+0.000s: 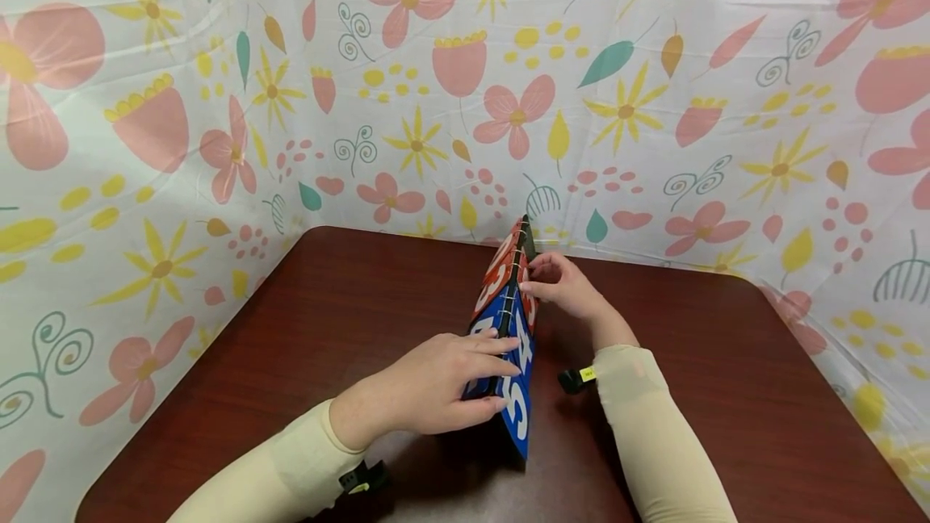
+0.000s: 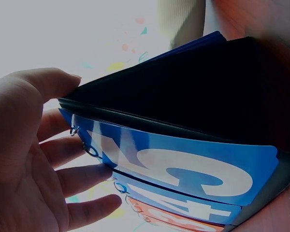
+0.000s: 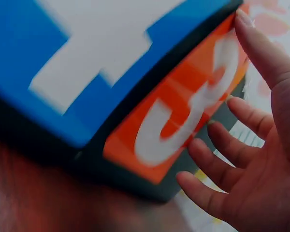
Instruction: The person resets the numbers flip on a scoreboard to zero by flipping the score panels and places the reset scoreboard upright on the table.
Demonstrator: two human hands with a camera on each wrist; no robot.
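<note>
A flip scoreboard (image 1: 517,345) stands tent-like on the table, its ridge running away from me. White numbers mark its blue cards (image 2: 183,169) and red cards (image 3: 183,116), hung on metal rings along the ridge. Across the near part of the ridge lies my left hand (image 1: 443,382), fingers spread and fairly straight; in the left wrist view its thumb touches the board's near top corner. At the far end, my right hand (image 1: 570,289) has its fingertips at the board's right side. Its thumb meets the top of a red card marked 3 in the right wrist view.
The dark reddish-brown table (image 1: 349,289) extends on both sides of the scoreboard. Behind its back edge hangs a flower-patterned cloth (image 1: 450,127), which also covers the left side. Small black devices (image 1: 576,380) are at both wrists, beside the pale sleeves.
</note>
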